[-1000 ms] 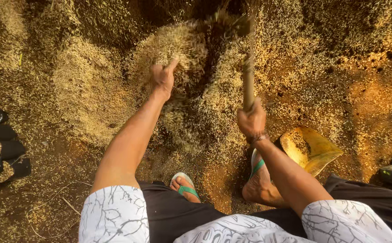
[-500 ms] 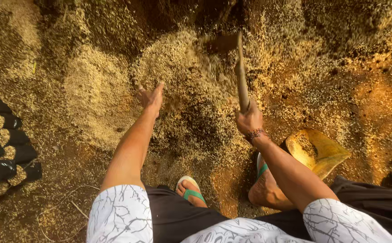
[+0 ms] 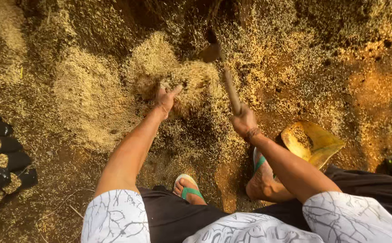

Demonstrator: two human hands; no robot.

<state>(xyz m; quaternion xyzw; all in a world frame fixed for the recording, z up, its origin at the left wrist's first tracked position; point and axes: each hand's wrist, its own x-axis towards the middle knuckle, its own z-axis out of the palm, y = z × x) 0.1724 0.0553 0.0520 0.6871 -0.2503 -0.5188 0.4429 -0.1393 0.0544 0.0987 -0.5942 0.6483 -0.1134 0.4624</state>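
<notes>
- Left hand loose-fingered, scooping husk off the heap on the ground.
- Right hand clenched round the tool handle.
- Risk: blade swings near those fingers and could nick them.

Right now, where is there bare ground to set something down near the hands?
Bare earth lies right of the yellow scoop. Husk pile crowds the left hand; the right hand grips a wooden handle. Black bags fill the left edge.
</notes>
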